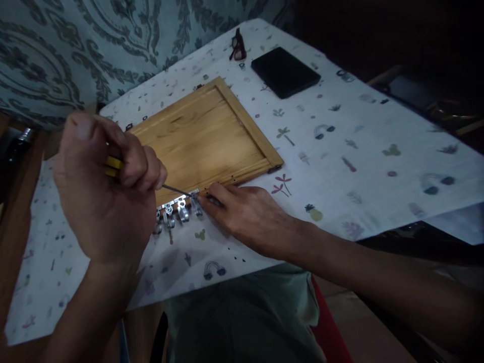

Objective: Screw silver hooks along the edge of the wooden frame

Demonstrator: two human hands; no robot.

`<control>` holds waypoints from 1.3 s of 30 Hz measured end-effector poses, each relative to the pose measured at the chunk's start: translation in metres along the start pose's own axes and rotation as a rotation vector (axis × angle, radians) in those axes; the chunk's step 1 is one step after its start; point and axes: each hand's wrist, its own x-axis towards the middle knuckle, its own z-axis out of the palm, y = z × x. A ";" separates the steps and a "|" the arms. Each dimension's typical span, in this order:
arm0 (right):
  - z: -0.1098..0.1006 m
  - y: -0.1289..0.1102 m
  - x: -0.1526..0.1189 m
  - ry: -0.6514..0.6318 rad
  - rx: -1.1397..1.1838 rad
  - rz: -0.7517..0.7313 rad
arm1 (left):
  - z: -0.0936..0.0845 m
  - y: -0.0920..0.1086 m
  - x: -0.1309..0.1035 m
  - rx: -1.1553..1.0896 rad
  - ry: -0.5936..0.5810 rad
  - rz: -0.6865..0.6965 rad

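My left hand [109,186] is closed around a screwdriver whose handle [113,165] shows yellow between the fingers. Its thin metal shaft [176,190] slants down to the right, and the tip meets the end of a shiny metal hook rail [182,201]. Several curved hooks hang from this rail, which lies along the near edge of a framed wooden panel [196,136]. Beside that end of the rail, my right hand [249,214] presses its fingertips against the rail and the panel's edge. Whether those fingers pinch a small part is hidden.
A patterned white cloth [340,186] covers the table. Toward the back lie a black tablet-like slab [285,71] and a pair of dark red glasses [238,46]. Small dark bits [239,259] sit near the front edge. A patterned curtain or wall [124,40] borders the far left side.
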 end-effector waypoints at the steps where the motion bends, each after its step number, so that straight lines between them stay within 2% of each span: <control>1: 0.000 0.000 0.000 -0.006 0.002 0.001 | 0.001 -0.001 0.000 -0.009 0.005 -0.001; 8: -0.001 0.001 0.001 -0.022 0.010 0.004 | 0.001 -0.006 -0.005 0.015 0.045 0.007; 16: -0.001 0.000 0.001 -0.047 0.010 0.006 | -0.003 -0.004 -0.007 0.005 0.016 -0.004; 23: -0.005 0.000 0.002 -0.079 0.018 0.021 | -0.002 -0.001 -0.013 0.075 -0.045 -0.018; 30: -0.005 0.000 0.003 -0.074 0.014 0.020 | -0.001 -0.002 -0.007 0.090 -0.107 -0.022; 35: -0.002 0.000 0.002 -0.061 0.020 0.017 | -0.002 0.003 -0.006 0.186 -0.086 -0.101; 39: -0.002 0.000 0.001 -0.052 0.014 0.016 | -0.006 0.006 -0.007 0.309 -0.145 -0.024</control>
